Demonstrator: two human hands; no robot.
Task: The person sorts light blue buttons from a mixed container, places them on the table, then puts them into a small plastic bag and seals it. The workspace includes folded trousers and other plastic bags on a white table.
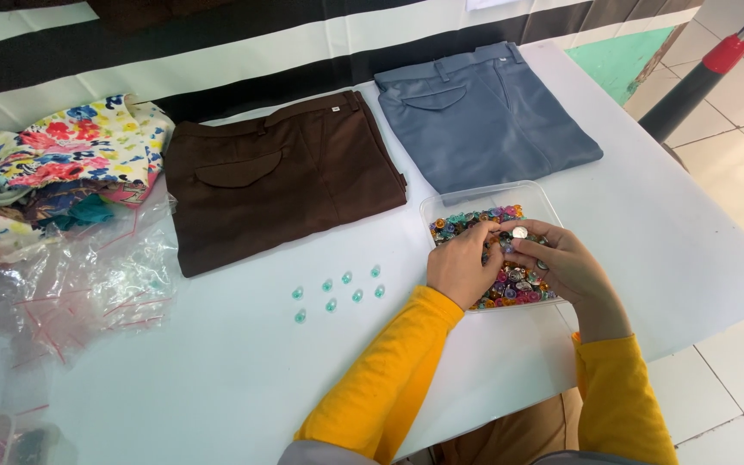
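Note:
Both of my hands are over a clear plastic tray (441,205) full of small colourful buttons or beads (462,224). My left hand (461,265) rests in the tray with fingers curled among the pieces. My right hand (557,263) pinches a small round silvery piece (519,232) between thumb and fingertips, just above the tray. Several small teal pieces (342,291) lie loose on the white table (217,370) to the left of my hands. I wear yellow sleeves.
Folded brown trousers (277,176) and folded grey-blue trousers (484,116) lie at the back of the table. Flowery fabric (53,164) and clear plastic bags (79,275) sit at the left. A pole with a red band (703,73) stands at the right, over tiled floor.

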